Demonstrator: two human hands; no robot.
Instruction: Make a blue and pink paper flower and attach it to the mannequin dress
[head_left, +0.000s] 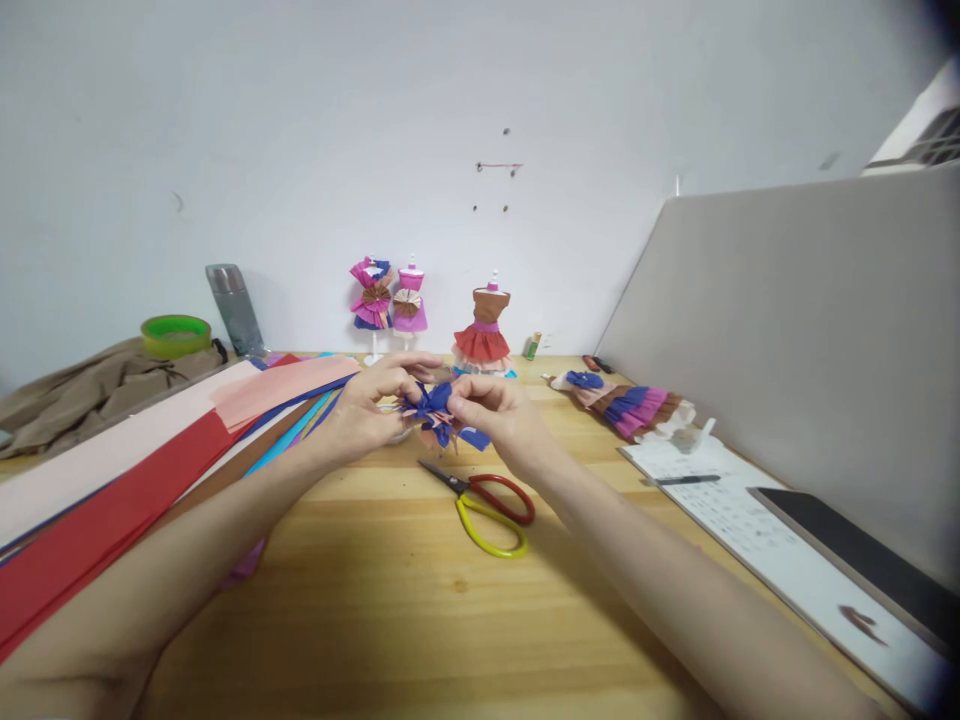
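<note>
My left hand [379, 395] and my right hand [495, 408] meet over the table, both closed on a small blue and peach crepe paper piece [435, 403] with ruffled, petal-like edges. The right thumb and finger pinch its right side. On the left, my fingers curl round its edge, partly hiding it; whatever lies under it is hard to make out. Just below the hands rest scissors [480, 500] with one red and one yellow handle, blades toward the upper left.
Long crepe paper strips [187, 450] cover the left side, near a green tape roll [176, 337] and a bottle [234, 308]. Small dress forms [491, 325] stand by the wall. A ruffled paper dress [634, 405], a written sheet [720, 530] and a phone [847, 560] lie right.
</note>
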